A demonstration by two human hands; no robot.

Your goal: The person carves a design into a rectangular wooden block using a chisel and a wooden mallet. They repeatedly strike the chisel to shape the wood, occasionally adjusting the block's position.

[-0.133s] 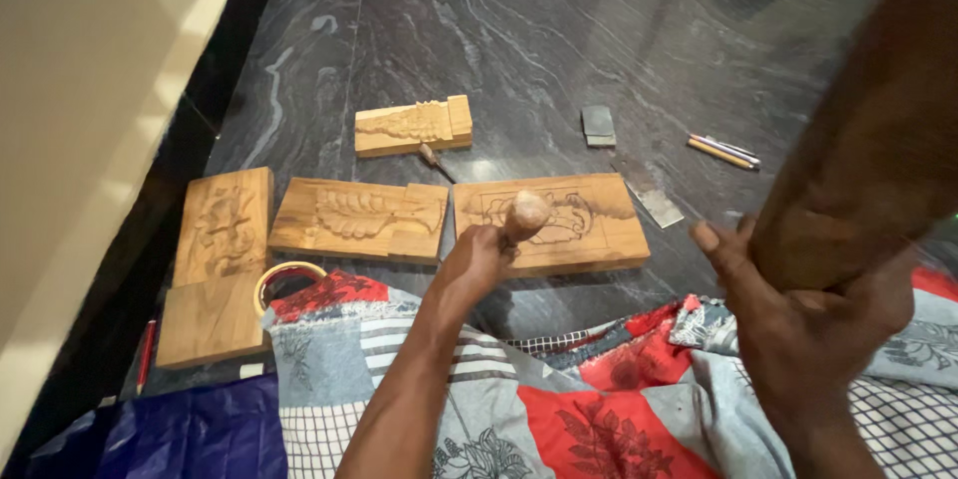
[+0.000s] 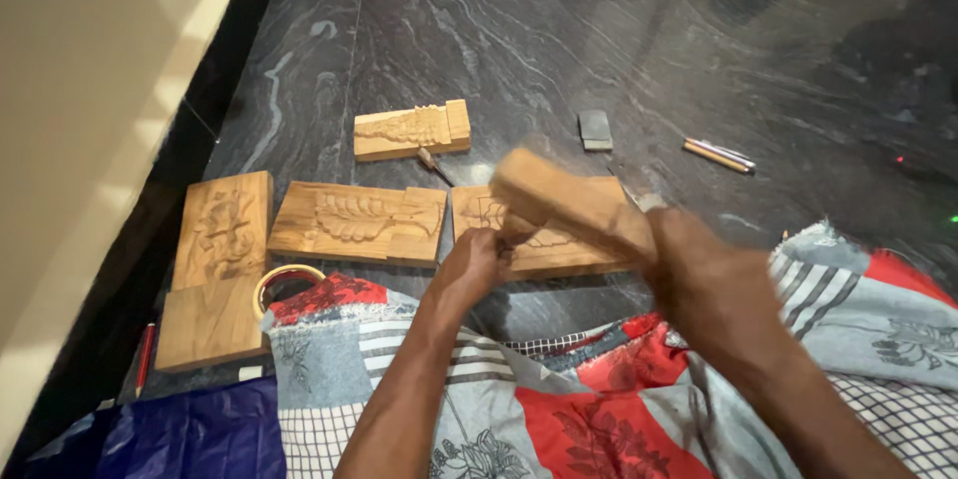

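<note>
My right hand (image 2: 714, 284) grips a thick wooden mallet (image 2: 564, 202), blurred with motion, its head low over my left hand. My left hand (image 2: 471, 264) is closed around a chisel whose wooden handle is hidden under the mallet. Beneath both hands lies a carved wooden panel (image 2: 559, 249) on the dark marble floor. To its left sits a second carved panel (image 2: 357, 223) with a leaf-like relief.
A tall carved panel (image 2: 222, 225) and a plain board (image 2: 205, 324) lie at far left, a smaller carved block (image 2: 411, 130) behind. A tape roll (image 2: 284, 279), a grey stone (image 2: 596, 129), pencils (image 2: 718, 155) and a patterned cloth (image 2: 559, 409) over my lap surround them.
The mallet has swung down from high at the right onto the chisel handle. My left hand has stayed in place on the panel.
</note>
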